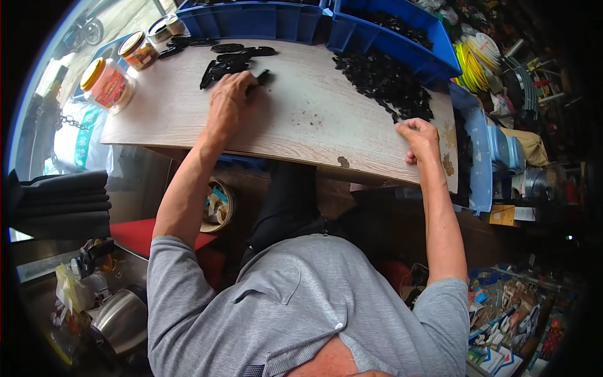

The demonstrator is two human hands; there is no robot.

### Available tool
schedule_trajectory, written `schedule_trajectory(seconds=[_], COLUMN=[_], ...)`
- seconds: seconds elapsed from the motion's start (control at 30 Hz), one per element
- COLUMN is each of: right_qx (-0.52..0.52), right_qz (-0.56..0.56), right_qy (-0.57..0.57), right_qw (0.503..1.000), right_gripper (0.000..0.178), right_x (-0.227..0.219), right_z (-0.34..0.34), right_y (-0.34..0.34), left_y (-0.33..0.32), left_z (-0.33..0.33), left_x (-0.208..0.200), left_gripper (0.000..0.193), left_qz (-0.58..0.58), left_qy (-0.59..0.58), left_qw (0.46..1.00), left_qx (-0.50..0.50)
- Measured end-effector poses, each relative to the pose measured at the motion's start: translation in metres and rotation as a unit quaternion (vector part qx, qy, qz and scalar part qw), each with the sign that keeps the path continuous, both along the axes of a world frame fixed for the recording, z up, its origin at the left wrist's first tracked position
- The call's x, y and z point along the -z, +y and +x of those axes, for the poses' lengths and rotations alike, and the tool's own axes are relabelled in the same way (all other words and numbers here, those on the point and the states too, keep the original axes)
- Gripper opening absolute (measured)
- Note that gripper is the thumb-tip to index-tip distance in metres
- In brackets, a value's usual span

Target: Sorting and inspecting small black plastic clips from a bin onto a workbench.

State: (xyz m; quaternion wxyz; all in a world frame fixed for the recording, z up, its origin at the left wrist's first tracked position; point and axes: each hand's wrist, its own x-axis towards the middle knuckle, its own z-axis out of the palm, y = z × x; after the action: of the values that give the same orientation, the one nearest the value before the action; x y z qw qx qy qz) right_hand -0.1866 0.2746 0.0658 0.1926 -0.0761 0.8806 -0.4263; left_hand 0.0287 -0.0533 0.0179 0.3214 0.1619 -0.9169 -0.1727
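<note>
Left hand (231, 95) and right hand (419, 138) are both over the near half of the work area, well apart. The left has its fingers bent down beside a group of black pieces; a dark piece shows at its fingertips, though I cannot tell whether it is gripped. The right is closed, fingers curled in and thumb by the forefinger, at the near end of a heap of small parts; I cannot tell whether anything is pinched there.

Under them spreads the pale wood-grain table (326, 78), worn through in brown patches at its near right. Across its far side stand a left blue crate (251, 24) and a right blue crate (349, 32), the right one holding more black parts. Just in front of the right crate lies the black heap (389, 85), trailing toward the right hand. Below the table, a round bin (232, 202) holds scraps. Along the left edge stand a pink-labelled jar (108, 87) with a yellow lid and a smaller jar (138, 53). Elongated black pieces (220, 68) lie just beyond the left hand. Smallest are the dark specks (306, 117) mid-table.
</note>
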Motion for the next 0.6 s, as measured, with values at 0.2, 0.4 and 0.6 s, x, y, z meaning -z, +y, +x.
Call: schedule_trajectory(seconds=[0.2, 0.4, 0.6], right_qx=[0.022, 0.021, -0.049], right_qz=[-0.024, -0.218, -0.287], right_qy=[-0.007, -0.167, -0.206], right_qw=[0.999, 0.961, 0.934], right_gripper=[0.015, 0.019, 0.018], right_x=[0.009, 0.006, 0.012], right_z=[-0.006, 0.014, 0.041], right_y=[0.004, 0.007, -0.006], left_y=[0.017, 0.055, 0.167], left_z=[-0.003, -0.017, -0.049], left_x=[0.005, 0.003, 0.000], left_gripper=[0.020, 0.015, 0.033], left_qz=[-0.034, 0.041, 0.422], left_qy=[-0.010, 0.173, 0.136], left_qw=[0.997, 0.984, 0.867], left_qx=[0.076, 0.001, 0.227])
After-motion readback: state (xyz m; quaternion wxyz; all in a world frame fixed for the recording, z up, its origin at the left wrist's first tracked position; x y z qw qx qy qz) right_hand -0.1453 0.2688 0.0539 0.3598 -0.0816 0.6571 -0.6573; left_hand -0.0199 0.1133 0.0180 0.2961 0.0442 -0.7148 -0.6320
